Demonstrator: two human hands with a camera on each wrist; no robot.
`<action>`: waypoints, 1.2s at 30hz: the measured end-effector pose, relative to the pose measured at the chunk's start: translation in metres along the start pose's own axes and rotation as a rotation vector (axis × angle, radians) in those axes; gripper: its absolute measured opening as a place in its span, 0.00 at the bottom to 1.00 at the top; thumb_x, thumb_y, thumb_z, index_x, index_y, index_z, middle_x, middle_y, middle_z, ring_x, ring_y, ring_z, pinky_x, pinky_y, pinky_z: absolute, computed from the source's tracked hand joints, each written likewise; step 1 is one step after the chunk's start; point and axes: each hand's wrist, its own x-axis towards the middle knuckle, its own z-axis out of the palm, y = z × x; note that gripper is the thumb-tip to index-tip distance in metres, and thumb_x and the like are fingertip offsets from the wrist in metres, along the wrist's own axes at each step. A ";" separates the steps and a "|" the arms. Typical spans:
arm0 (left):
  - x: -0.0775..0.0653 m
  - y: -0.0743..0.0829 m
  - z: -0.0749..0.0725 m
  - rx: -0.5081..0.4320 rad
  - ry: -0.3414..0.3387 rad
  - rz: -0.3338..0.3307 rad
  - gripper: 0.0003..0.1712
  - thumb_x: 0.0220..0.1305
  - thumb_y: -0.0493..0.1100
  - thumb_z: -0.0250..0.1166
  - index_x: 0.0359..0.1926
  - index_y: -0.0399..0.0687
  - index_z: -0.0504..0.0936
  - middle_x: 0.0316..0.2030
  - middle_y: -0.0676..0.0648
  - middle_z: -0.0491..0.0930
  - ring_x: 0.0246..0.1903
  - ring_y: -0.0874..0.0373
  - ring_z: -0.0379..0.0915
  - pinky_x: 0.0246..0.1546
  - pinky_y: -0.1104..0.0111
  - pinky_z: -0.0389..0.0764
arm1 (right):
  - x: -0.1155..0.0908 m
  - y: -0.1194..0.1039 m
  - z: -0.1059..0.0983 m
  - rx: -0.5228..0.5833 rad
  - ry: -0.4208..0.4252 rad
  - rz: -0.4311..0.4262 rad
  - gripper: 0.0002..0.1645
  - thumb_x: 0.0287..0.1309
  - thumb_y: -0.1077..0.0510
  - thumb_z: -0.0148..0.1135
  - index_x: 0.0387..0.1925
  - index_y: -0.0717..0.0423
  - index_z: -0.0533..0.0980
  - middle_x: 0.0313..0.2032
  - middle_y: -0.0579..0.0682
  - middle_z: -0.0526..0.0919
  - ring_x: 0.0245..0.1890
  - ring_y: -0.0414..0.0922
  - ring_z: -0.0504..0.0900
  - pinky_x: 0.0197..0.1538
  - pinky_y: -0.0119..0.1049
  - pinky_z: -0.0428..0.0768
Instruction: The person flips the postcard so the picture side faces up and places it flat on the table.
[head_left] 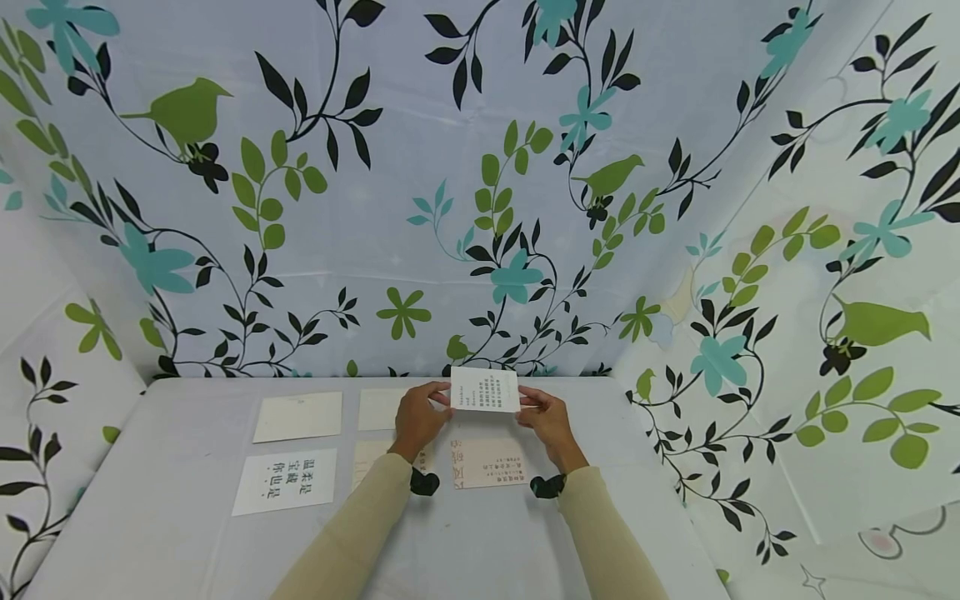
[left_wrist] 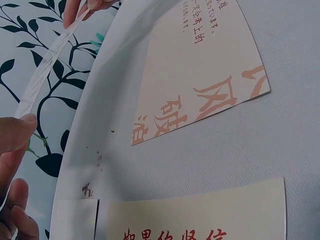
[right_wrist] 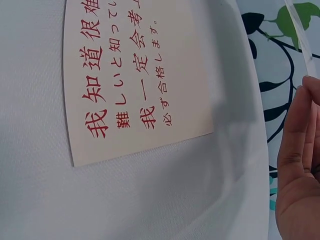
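Observation:
Between both hands a white card point(head_left: 484, 390) with dark printed text is held up over the far part of the table. The left hand point(head_left: 421, 419) pinches its left edge and the right hand point(head_left: 547, 420) pinches its right edge. In the left wrist view the raised card point(left_wrist: 47, 62) appears nearly edge-on, with the left thumb point(left_wrist: 27, 120) on it. Below it, flat on the table, lies a pinkish card point(head_left: 491, 463) with red lettering; the right wrist view shows this red-lettered card point(right_wrist: 135, 75) close up.
Left of the hands lie a card with large dark characters point(head_left: 285, 483), a blank cream card point(head_left: 298, 417) and another pale card point(head_left: 378, 408). A cream card point(left_wrist: 200, 210) with red characters is partly hidden by the left arm. Behind the white table point(head_left: 150, 517) hangs a patterned cloth point(head_left: 375, 208).

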 end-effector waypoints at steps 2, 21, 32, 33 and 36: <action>-0.001 0.001 0.000 -0.002 0.001 -0.003 0.29 0.58 0.35 0.79 0.61 0.49 0.87 0.39 0.48 0.91 0.30 0.57 0.73 0.37 0.63 0.71 | 0.000 0.000 0.000 0.000 -0.003 -0.004 0.35 0.57 0.73 0.72 0.65 0.47 0.83 0.54 0.55 0.84 0.44 0.46 0.89 0.49 0.38 0.88; -0.003 0.001 0.001 -0.005 0.013 -0.004 0.24 0.60 0.37 0.79 0.58 0.49 0.89 0.37 0.48 0.91 0.33 0.55 0.76 0.37 0.62 0.72 | -0.004 0.001 -0.001 -0.009 0.025 0.031 0.29 0.60 0.70 0.72 0.61 0.47 0.85 0.52 0.54 0.86 0.46 0.47 0.89 0.52 0.38 0.88; -0.003 0.000 0.002 -0.012 0.027 0.004 0.22 0.59 0.37 0.80 0.56 0.47 0.89 0.36 0.47 0.91 0.37 0.52 0.79 0.40 0.61 0.73 | -0.003 0.004 -0.002 -0.003 0.048 0.033 0.24 0.61 0.67 0.74 0.57 0.48 0.87 0.48 0.52 0.88 0.44 0.45 0.90 0.50 0.38 0.88; -0.004 0.000 0.002 -0.013 0.029 0.005 0.21 0.59 0.37 0.80 0.55 0.46 0.90 0.35 0.47 0.91 0.37 0.52 0.79 0.40 0.61 0.73 | -0.003 0.005 -0.002 0.000 0.050 0.032 0.23 0.61 0.67 0.74 0.56 0.48 0.87 0.48 0.52 0.88 0.44 0.45 0.90 0.50 0.38 0.88; -0.005 0.000 0.002 -0.016 0.034 0.008 0.20 0.59 0.37 0.80 0.53 0.46 0.90 0.34 0.47 0.91 0.37 0.53 0.80 0.40 0.61 0.74 | -0.003 0.007 -0.002 0.008 0.057 0.033 0.21 0.60 0.66 0.76 0.55 0.48 0.88 0.46 0.51 0.89 0.44 0.44 0.90 0.49 0.37 0.88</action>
